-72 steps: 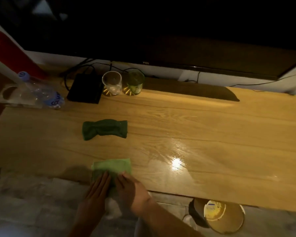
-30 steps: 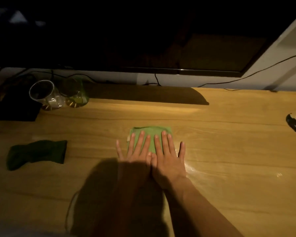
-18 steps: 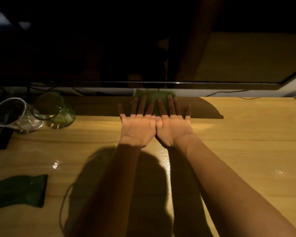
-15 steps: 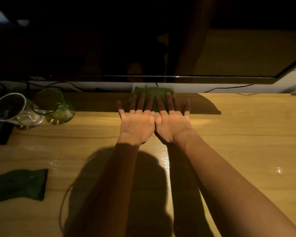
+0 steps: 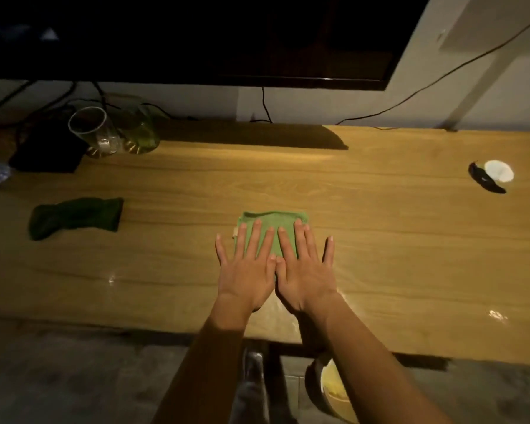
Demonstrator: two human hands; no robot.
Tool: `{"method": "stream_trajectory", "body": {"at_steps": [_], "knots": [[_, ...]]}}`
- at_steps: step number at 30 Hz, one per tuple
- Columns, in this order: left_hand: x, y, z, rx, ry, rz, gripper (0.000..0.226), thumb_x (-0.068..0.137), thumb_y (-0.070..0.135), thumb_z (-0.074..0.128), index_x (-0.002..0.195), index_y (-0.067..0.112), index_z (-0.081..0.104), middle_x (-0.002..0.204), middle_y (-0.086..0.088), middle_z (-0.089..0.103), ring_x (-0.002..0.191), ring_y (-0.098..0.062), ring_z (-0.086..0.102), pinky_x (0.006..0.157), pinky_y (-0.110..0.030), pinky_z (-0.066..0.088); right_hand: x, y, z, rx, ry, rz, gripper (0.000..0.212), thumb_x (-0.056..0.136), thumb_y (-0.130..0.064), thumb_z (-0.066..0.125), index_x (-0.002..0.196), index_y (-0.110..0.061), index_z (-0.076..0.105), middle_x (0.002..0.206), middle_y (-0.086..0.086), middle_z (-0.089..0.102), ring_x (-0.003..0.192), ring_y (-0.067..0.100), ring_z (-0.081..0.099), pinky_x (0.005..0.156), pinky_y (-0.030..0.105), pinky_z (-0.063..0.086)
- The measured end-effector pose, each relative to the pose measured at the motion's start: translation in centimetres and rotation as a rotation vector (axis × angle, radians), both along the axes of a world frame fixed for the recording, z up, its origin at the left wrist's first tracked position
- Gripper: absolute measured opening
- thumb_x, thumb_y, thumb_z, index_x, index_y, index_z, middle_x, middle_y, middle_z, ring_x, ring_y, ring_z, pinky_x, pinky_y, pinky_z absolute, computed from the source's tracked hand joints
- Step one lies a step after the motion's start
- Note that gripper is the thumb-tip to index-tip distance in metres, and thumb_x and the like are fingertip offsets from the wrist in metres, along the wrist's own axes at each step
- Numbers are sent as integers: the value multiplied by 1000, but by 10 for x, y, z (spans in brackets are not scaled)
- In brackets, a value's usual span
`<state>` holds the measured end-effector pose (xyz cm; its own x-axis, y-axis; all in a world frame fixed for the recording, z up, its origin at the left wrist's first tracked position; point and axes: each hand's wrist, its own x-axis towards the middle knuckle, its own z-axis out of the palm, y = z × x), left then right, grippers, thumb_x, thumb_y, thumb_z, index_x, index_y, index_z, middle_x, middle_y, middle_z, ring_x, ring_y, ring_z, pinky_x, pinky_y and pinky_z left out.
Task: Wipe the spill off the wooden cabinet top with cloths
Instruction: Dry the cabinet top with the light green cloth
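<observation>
A folded light green cloth lies flat on the wooden cabinet top, near its middle. My left hand and my right hand lie side by side on the cloth, fingers straight and spread, pressing it down. Only the cloth's far half shows beyond my fingertips. A dark green cloth lies bunched to the left, untouched. Wet sheen shows on the wood near my right wrist and as glints at the left and right.
A clear glass and a green glass stand at the back left beside a black box with cables. A TV hangs above the back edge. A small black and white object lies at the right. A bucket stands below the front edge.
Both hands have drawn the light green cloth back from under the TV at the rear to the middle of the top. The dark green cloth has not moved.
</observation>
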<state>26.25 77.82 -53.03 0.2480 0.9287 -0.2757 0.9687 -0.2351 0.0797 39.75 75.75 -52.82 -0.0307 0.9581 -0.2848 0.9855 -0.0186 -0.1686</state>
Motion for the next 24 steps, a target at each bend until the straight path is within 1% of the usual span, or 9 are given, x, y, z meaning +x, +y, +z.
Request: {"method": "stream_trajectory", "body": {"at_steps": [4, 8, 10, 12, 13, 14, 17, 20, 24], "knots": [[7, -82, 7, -45, 1, -6, 59, 91, 51, -17, 147, 36, -30, 155, 5, -38, 142, -23, -36, 109, -65, -21, 5, -85, 6, -38, -6, 3, 61, 95, -49, -8, 150, -28, -25, 156, 5, -35, 139, 21, -38, 109, 62, -21], [16, -121, 11, -66, 42, -15, 61, 89, 49, -19, 147, 34, -31, 156, 2, -37, 143, -25, -35, 109, -66, -19, 10, -124, 9, -75, -37, -13, 60, 96, -47, -7, 147, -27, -31, 153, 6, -40, 136, 22, -43, 109, 63, -21], [19, -124, 11, -49, 44, -11, 61, 92, 49, -14, 150, 33, -24, 159, 2, -31, 145, -26, -30, 111, -67, -15, 11, -126, 9, -84, -52, -19, 60, 95, -47, -9, 145, -26, -34, 152, 7, -42, 136, 22, -44, 109, 63, -20], [20, -121, 11, -23, 22, -1, 60, 96, 48, -3, 154, 33, -9, 163, 2, -18, 149, -26, -19, 112, -68, -10, 10, -122, 8, -81, -62, -28, 59, 94, -47, -11, 143, -26, -37, 152, 7, -42, 137, 23, -43, 109, 64, -19], [21, -116, 11, -23, 12, -1, 60, 97, 48, -1, 155, 32, -4, 163, 2, -14, 149, -26, -16, 113, -68, -8, 11, -117, 7, -79, -60, -34, 59, 93, -47, -13, 143, -26, -37, 152, 6, -43, 137, 22, -43, 109, 64, -19], [23, -108, 11, -25, 12, -8, 60, 97, 49, -2, 155, 33, -5, 163, 2, -15, 149, -26, -16, 112, -68, -9, 13, -110, 7, -79, -55, -37, 59, 93, -47, -14, 143, -26, -37, 152, 6, -43, 137, 22, -43, 109, 64, -20], [35, -66, 6, -8, 14, -28, 63, 91, 52, -19, 152, 35, -18, 160, 3, -28, 146, -25, -27, 111, -67, -15, 24, -69, 5, -72, -35, -58, 59, 93, -48, -13, 144, -28, -35, 151, 5, -43, 136, 21, -44, 108, 63, -22], [52, -6, -2, 39, -10, -29, 61, 94, 51, -15, 153, 35, -17, 160, 3, -28, 147, -24, -27, 111, -68, -14, 43, -10, 1, -43, -40, -76, 59, 94, -49, -11, 146, -30, -33, 152, 4, -42, 136, 19, -44, 108, 62, -23], [76, 88, -12, 77, -36, -32, 60, 94, 53, -15, 151, 37, -20, 159, 4, -31, 146, -23, -30, 109, -69, -14, 69, 81, -3, -4, -31, -90, 59, 94, -50, -10, 147, -32, -30, 153, 3, -40, 138, 19, -41, 108, 61, -22]]}}
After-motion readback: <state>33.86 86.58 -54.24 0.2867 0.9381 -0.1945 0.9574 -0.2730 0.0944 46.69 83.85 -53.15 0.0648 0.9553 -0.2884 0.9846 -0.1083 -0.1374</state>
